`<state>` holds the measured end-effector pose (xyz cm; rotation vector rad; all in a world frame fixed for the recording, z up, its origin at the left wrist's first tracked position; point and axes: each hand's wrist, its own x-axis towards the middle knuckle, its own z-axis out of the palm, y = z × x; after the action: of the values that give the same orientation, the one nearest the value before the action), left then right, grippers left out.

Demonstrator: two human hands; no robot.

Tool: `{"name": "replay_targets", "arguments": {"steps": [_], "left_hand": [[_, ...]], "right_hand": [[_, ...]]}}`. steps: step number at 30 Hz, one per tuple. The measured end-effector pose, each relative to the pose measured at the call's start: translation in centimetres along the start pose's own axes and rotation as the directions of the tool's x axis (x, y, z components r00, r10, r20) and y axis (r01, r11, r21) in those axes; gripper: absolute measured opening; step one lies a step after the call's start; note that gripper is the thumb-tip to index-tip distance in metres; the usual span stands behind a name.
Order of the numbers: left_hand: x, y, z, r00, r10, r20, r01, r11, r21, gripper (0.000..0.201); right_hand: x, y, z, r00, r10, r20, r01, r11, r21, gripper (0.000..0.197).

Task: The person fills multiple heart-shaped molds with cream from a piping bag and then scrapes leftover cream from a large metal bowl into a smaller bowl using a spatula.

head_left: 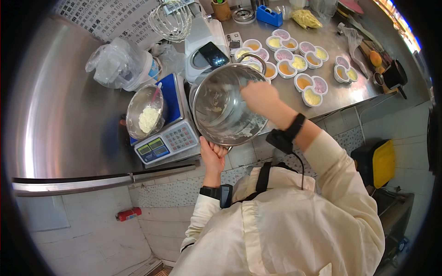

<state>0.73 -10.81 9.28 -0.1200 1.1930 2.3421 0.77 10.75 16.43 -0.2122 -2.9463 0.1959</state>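
Note:
A large steel mixing bowl is tilted toward me at the counter's front edge, with pale smears on its inner wall. My left hand grips the bowl's near handle from below. My right hand reaches over the bowl's right side with its fingers closed; what they hold, if anything, is hidden. Left of the bowl is a digital scale with a keypad. On it rests a smaller steel bowl with a pale yellow mass and a pink-handled utensil inside.
Several clusters of white cups with orange, pink and yellow fillings stand on the steel counter. Behind the large bowl are a stand mixer and a phone. A wire whisk and a plastic-covered tub are at the back left.

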Motion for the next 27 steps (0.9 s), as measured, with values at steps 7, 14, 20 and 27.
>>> {"name": "replay_targets", "arguments": {"steps": [7,14,20,27], "left_hand": [[-0.2,-0.9,-1.4,0.999,0.027,0.033,-0.025,0.998,-0.06,0.047],[-0.6,-2.3,-1.2,0.99,0.038,0.135,-0.02,0.991,-0.134,0.048],[-0.7,-2.0,-1.4,0.996,0.045,0.079,-0.036,0.993,-0.11,0.049],[-0.3,-2.5,-1.6,0.992,0.057,0.111,-0.042,0.99,-0.135,0.05]], "right_hand": [[-1.9,0.3,-1.5,0.998,-0.033,0.053,0.037,0.997,-0.072,0.015],[-2.8,-2.2,3.0,0.98,-0.041,0.197,0.086,0.97,-0.227,0.017],[-4.6,-4.9,3.8,0.899,-0.015,0.437,-0.05,0.989,0.138,0.017],[-5.5,-6.0,5.6,0.933,-0.145,0.329,-0.054,0.848,0.528,0.02]]}}
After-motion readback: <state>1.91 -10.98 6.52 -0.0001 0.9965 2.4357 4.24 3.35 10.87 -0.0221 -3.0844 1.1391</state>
